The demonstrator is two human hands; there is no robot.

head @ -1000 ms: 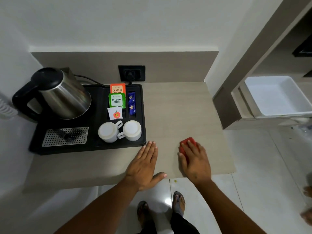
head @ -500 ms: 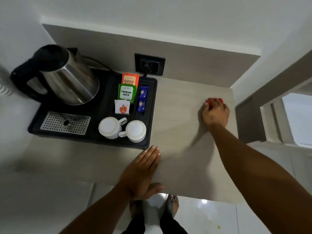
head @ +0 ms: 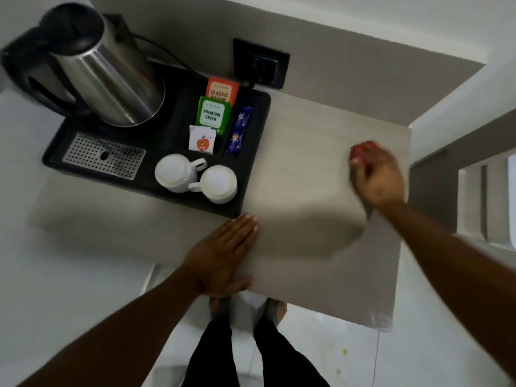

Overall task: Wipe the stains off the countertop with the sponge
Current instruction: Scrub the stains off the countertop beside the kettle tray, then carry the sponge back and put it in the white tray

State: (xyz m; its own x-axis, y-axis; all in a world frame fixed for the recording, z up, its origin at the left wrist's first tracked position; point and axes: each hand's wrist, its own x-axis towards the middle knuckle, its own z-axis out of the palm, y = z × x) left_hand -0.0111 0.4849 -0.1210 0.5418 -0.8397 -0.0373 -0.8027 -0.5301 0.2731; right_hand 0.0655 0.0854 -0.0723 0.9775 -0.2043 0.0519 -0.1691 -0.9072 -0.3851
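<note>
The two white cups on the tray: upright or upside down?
Upside down. Both cups show flat, closed white bases facing up, on the black tray.

a black tray (head: 252, 152) sits at the back left. on it stand a shiny metal kettle (head: 111, 79) with a black lid, two white cups (head: 195, 178) upside down and touching, a metal grid (head: 103, 156), and little packets (head: 213, 114) – orange, green, white (with a red apple) and blue. a black wall socket (head: 261, 64) is just behind.
</note>
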